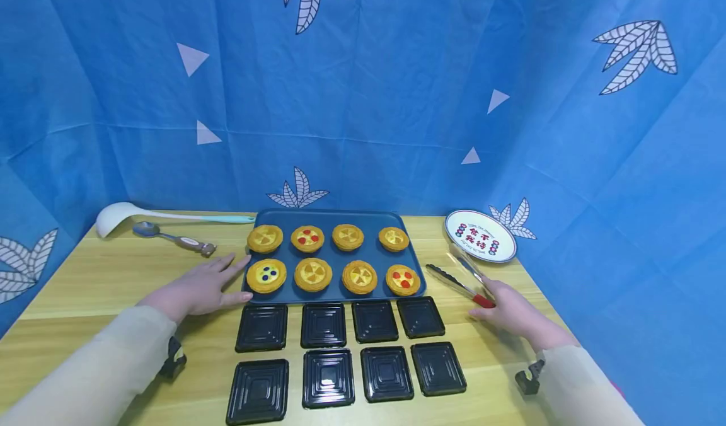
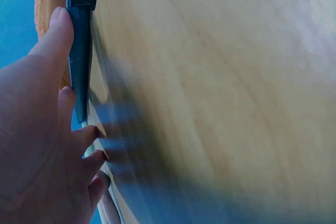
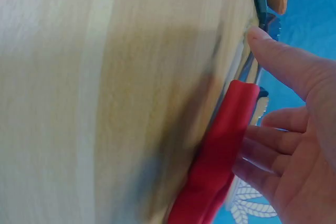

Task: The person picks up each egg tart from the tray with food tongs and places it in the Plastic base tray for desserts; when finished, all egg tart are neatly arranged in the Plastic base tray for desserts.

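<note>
My left hand (image 1: 198,287), fingers spread, lies beside the left edge of a dark blue baking tray (image 1: 334,286); its thumb is right at the tray's front corner. On that tray sit several egg tarts in two rows, among them one with blue dots (image 1: 266,275) nearest the hand. Over the handles of red-handled tongs (image 1: 483,301) on the table is my right hand (image 1: 513,309). In the right wrist view its fingers are loosely bent close behind the red handle (image 3: 218,156), with the thumb (image 3: 275,53) stretched above, not closed round it. The tongs' arms stand apart.
Several square black plastic trays (image 1: 323,325) stand in two rows before the baking tray. A white ladle (image 1: 121,215) and a spoon (image 1: 176,240) lie at the back left. A white plate with red writing (image 1: 481,224) is at the back right, and a blue curtain (image 1: 363,98) hangs behind.
</note>
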Demonstrator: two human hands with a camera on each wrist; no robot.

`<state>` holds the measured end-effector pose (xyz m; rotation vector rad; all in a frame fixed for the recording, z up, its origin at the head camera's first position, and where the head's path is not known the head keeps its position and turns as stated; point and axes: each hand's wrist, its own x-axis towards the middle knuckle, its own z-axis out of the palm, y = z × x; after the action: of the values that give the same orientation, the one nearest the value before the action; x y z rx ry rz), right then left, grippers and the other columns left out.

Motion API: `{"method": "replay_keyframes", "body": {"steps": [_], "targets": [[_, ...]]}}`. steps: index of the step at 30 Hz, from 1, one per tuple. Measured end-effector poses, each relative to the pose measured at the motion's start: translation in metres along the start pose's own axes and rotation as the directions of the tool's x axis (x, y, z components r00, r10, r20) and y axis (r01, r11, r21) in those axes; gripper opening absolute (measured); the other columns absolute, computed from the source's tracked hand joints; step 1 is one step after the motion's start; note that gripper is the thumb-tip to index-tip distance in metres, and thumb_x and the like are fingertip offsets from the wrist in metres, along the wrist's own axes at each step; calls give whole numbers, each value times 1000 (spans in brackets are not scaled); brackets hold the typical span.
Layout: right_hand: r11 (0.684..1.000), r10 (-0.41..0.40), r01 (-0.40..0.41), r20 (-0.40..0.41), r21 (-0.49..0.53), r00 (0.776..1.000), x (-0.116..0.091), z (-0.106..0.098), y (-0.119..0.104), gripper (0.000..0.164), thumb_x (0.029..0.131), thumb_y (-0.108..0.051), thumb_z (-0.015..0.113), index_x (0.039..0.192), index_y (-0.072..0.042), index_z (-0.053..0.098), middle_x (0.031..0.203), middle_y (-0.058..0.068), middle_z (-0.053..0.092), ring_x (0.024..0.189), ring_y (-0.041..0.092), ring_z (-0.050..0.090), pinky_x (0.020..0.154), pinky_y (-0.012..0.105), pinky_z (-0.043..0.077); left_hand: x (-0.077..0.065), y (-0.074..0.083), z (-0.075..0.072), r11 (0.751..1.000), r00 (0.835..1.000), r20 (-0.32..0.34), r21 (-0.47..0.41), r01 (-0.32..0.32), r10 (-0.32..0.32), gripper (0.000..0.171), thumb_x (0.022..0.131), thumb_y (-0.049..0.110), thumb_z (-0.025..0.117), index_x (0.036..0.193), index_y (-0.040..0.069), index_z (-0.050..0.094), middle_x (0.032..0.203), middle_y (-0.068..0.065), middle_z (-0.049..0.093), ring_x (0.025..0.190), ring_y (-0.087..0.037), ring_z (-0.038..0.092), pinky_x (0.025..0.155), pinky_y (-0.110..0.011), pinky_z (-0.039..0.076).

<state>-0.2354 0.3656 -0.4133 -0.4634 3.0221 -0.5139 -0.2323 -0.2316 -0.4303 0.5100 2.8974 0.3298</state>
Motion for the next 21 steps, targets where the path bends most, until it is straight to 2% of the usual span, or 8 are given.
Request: {"method": "replay_keyframes", "body": {"steps": [2, 5, 9, 11, 14, 18, 21], "targets": [[1000, 11, -11, -16, 5, 1000, 2, 2, 2, 90, 82, -33, 82, 141, 18, 37, 128, 36, 54, 111, 42, 57, 94, 58, 45, 0, 1, -1, 1000, 1000, 13, -13, 5, -5, 95, 91, 73, 45, 158, 10, 22, 156, -32, 19, 137, -58, 20, 108, -69, 21], [1000, 16, -16, -83, 2, 996, 6, 4, 8, 83, 80, -32, 84, 138, 13, 46, 117, 28, 60, 102, 36, 58, 89, 55, 47, 2, -3, 2, 1000, 1000, 13, -29, 2, -1, 99, 88, 77, 43, 159, 11, 21, 156, -32, 18, 137, -58, 20, 107, -70, 21], [999, 34, -41, -165, -37, 986, 9, 3, 18, 83, 75, -36, 87, 134, 11, 51, 116, 28, 57, 101, 39, 53, 87, 56, 46, 8, -12, 10, 999, 1000, 5, -43, -4, 4, 103, 84, 83, 39, 159, 16, 19, 157, -30, 17, 138, -57, 20, 107, -70, 21], [997, 48, -57, -169, -52, 985, 10, 3, 22, 90, 74, -41, 87, 135, 12, 48, 123, 33, 52, 105, 43, 50, 88, 57, 45, 10, -15, 13, 999, 1000, 11, -44, 3, -2, 103, 84, 84, 39, 160, 17, 18, 158, -30, 16, 138, -56, 19, 107, -70, 21], [996, 67, -75, -152, -47, 986, 11, 6, 26, 92, 74, -44, 86, 134, 15, 48, 120, 33, 53, 102, 42, 52, 87, 56, 46, 10, -17, 13, 998, 1000, 23, -55, 14, -13, 105, 83, 85, 40, 160, 18, 17, 158, -29, 15, 139, -56, 18, 107, -70, 20], [995, 94, -97, -126, -25, 988, 13, 10, 31, 74, 77, -42, 84, 120, 12, 56, 100, 20, 59, 88, 33, 55, 79, 49, 47, 9, -17, 11, 998, 999, 31, -66, 15, -13, 106, 82, 85, 39, 160, 18, 16, 159, -28, 15, 139, -55, 18, 108, -70, 20], [993, 110, -113, -117, -16, 987, 15, 11, 33, 60, 79, -41, 83, 108, 6, 60, 87, 9, 57, 77, 26, 52, 69, 43, 44, 9, -16, 11, 998, 999, 30, -62, 14, -12, 104, 83, 85, 39, 160, 19, 16, 158, -29, 15, 139, -55, 19, 107, -70, 21]]}}
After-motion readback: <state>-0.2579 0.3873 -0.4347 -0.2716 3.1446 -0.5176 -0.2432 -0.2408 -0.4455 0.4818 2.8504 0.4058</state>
